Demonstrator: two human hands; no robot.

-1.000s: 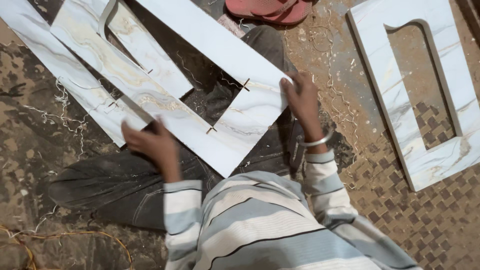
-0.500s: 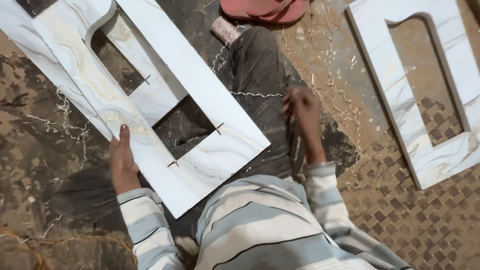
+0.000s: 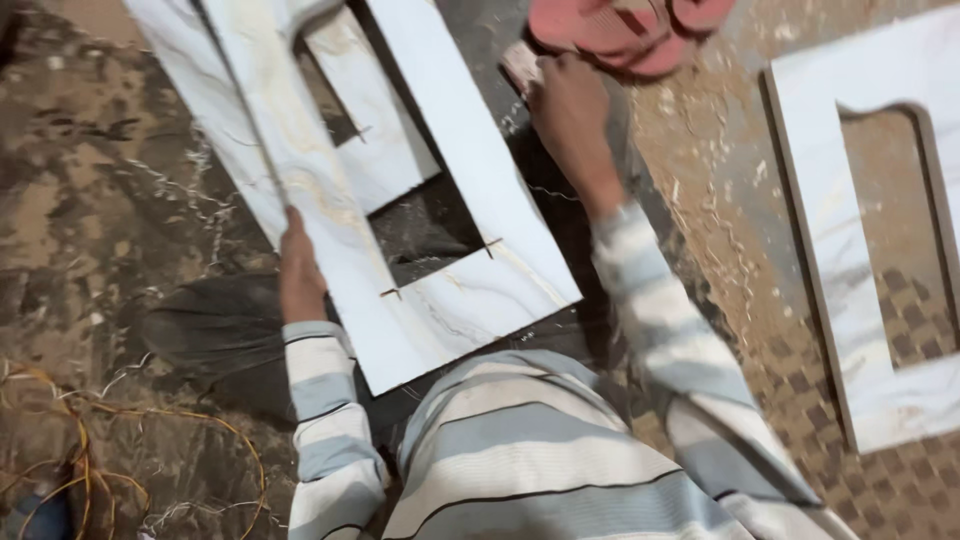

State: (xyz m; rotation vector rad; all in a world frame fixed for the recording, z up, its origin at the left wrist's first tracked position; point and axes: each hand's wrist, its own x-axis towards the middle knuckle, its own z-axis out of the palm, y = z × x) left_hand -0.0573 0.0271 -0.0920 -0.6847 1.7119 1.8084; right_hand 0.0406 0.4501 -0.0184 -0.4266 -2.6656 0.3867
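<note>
Fingers of the left hand (image 3: 300,275) are clamped on the left edge of a white marble-patterned panel frame (image 3: 460,300), thumb lying along its face. This frame, with a rectangular cut-out in its middle and short saw cuts running past the corners, lies tilted across the person's lap, above the dark trousers (image 3: 215,325). A narrower strip of the same veined board (image 3: 370,150) shows through the opening. The right hand (image 3: 570,115) reaches away from the frame towards a small pale block (image 3: 520,65) just beside a pink sandal (image 3: 625,25); its fingers curl over the block, but whether they grip it I cannot tell. A second cut-out panel (image 3: 850,300) lies well apart on the sawdust-strewn floor (image 3: 700,180). Orange cord (image 3: 130,430) trails near the left sleeve.
</note>
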